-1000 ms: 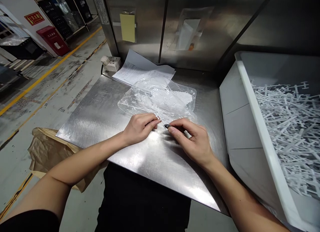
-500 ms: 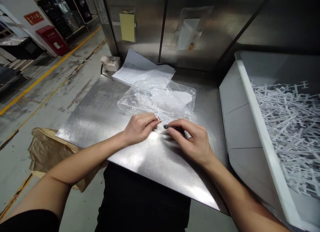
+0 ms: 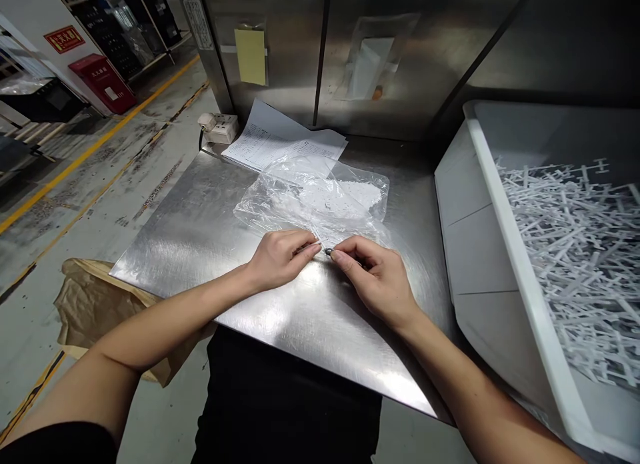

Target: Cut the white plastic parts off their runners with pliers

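Note:
My left hand (image 3: 279,257) rests on the steel table (image 3: 200,224), its fingers pinched on a small white plastic piece (image 3: 314,243) at the near edge of a clear plastic bag (image 3: 320,197). My right hand (image 3: 379,282) grips a small dark tool (image 3: 329,252) whose tip meets the white piece. The bag lies just beyond both hands and holds small white parts.
A large white bin (image 3: 500,251) full of white plastic sprues (image 3: 575,251) stands at the right. Printed papers (image 3: 280,141) and a power strip (image 3: 220,125) lie at the back. A brown paper bag (image 3: 95,304) sits on the floor at left. Steel panels rise behind.
My right hand has moved slightly left, bringing the tool tip closer to my left fingers. The left hand has stayed put.

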### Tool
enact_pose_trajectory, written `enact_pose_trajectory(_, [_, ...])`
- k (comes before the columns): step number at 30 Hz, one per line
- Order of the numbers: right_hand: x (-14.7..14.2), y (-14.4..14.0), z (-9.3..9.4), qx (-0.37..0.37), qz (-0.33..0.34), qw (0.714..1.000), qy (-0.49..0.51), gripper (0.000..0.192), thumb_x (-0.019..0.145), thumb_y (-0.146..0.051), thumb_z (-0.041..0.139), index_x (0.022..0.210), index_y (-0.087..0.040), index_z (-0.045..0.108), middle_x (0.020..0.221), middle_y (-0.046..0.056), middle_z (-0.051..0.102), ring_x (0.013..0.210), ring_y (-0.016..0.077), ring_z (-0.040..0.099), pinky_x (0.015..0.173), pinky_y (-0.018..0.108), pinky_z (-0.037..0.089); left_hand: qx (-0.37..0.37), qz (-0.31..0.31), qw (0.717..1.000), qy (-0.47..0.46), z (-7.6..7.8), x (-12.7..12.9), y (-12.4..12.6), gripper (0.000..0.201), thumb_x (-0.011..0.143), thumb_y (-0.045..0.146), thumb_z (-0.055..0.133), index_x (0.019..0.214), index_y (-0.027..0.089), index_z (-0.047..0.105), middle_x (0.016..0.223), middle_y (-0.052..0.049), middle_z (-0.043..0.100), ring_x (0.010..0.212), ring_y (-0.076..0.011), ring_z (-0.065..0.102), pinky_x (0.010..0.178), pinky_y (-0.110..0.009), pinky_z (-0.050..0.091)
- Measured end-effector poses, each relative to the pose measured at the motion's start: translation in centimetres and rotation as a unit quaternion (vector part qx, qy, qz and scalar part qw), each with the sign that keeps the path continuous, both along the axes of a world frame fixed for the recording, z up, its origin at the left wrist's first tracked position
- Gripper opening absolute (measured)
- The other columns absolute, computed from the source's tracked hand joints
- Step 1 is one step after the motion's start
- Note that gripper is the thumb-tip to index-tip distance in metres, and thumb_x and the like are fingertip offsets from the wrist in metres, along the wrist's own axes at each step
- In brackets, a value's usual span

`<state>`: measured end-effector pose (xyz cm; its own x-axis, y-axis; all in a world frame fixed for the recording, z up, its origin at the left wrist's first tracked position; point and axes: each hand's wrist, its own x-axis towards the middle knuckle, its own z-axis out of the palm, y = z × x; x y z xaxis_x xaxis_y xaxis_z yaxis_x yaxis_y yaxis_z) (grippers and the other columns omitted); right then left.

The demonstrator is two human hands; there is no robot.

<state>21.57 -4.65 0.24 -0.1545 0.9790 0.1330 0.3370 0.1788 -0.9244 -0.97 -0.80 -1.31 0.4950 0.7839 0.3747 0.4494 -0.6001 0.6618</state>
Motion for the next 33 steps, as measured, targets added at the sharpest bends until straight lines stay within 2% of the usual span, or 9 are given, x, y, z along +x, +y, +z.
enact_pose_trajectory(3, [-0.1, 0.0, -0.1, -0.029, -0.014, 0.999, 0.017, 0.023, 0.098, -0.039, 0.073, 0.084, -0.020, 0.076, 0.074, 0.000, 0.069, 0.068, 0.0157, 0.058, 0.061, 0.030, 0.041, -0.021, -0.003, 1.000, 0.008, 0.0, 0.1, 0.0, 0.025, 0.112, 0.030, 0.058, 0.098, 0.017, 0.074, 0.080, -0.001, 0.072, 0.072, -0.0141, 0.065, 0.071, -0.027, 0.046])
enact_pose_trajectory(8, [-0.3, 0.2, -0.2, -0.057, -0.024, 0.997, 0.044, 0.027, 0.095, -0.042, 0.074, 0.081, -0.020, 0.074, 0.072, 0.001, 0.067, 0.067, 0.0157, 0.055, 0.061, 0.031, 0.039, -0.026, 0.004, 0.999, 0.028, 0.1, 0.2, -0.1, 0.029, 0.112, 0.030, 0.056, 0.093, 0.018, 0.073, 0.079, 0.000, 0.073, 0.072, -0.0139, 0.066, 0.071, -0.027, 0.045])
enact_pose_trajectory(15, [0.2, 0.7, -0.3, -0.027, -0.055, 0.996, 0.072, 0.024, 0.098, -0.041, 0.071, 0.086, -0.021, 0.073, 0.078, 0.001, 0.068, 0.072, 0.0167, 0.058, 0.067, 0.032, 0.042, -0.016, 0.008, 0.999, 0.029, 0.2, -0.2, -0.1, 0.025, 0.112, 0.029, 0.056, 0.101, 0.018, 0.075, 0.078, 0.000, 0.073, 0.071, -0.0144, 0.067, 0.070, -0.027, 0.045])
enact_pose_trajectory(20, [0.3, 0.6, -0.5, 0.000, -0.080, 0.996, 0.039, 0.022, 0.099, -0.041, 0.071, 0.089, -0.021, 0.074, 0.078, 0.001, 0.068, 0.069, 0.0160, 0.056, 0.066, 0.032, 0.042, -0.141, -0.056, 0.987, -0.058, 1.1, -0.6, -0.1, 0.025, 0.112, 0.025, 0.055, 0.097, 0.017, 0.073, 0.078, 0.000, 0.075, 0.074, -0.0133, 0.072, 0.077, -0.026, 0.054])
enact_pose_trajectory(22, [0.3, 0.5, -0.5, 0.013, -0.078, 0.996, 0.029, 0.022, 0.099, -0.041, 0.071, 0.091, -0.021, 0.075, 0.077, 0.000, 0.068, 0.068, 0.0157, 0.055, 0.065, 0.032, 0.042, -0.156, -0.086, 0.980, -0.090, 1.3, -0.6, -0.2, 0.024, 0.113, 0.024, 0.055, 0.100, 0.017, 0.074, 0.083, -0.001, 0.078, 0.080, -0.0139, 0.075, 0.082, -0.027, 0.057])
enact_pose_trajectory(26, [0.4, 0.4, -0.3, 0.055, -0.067, 0.996, 0.019, 0.019, 0.100, -0.039, 0.071, 0.094, -0.022, 0.076, 0.080, 0.000, 0.070, 0.069, 0.0160, 0.057, 0.067, 0.032, 0.045, -0.157, -0.122, 0.973, -0.115, 1.1, -0.4, -0.4, 0.023, 0.113, 0.024, 0.054, 0.111, 0.016, 0.075, 0.093, -0.005, 0.081, 0.088, -0.0167, 0.080, 0.086, -0.029, 0.062])
enact_pose_trajectory(33, [0.5, 0.5, 0.3, 0.075, -0.070, 0.995, 0.007, 0.015, 0.100, -0.034, 0.071, 0.094, -0.022, 0.077, 0.080, 0.000, 0.073, 0.070, 0.0155, 0.060, 0.066, 0.030, 0.046, -0.114, -0.122, 0.981, -0.103, 1.2, -0.4, -0.2, 0.024, 0.113, 0.022, 0.053, 0.108, 0.016, 0.076, 0.097, -0.006, 0.082, 0.091, -0.0180, 0.079, 0.085, -0.031, 0.062])
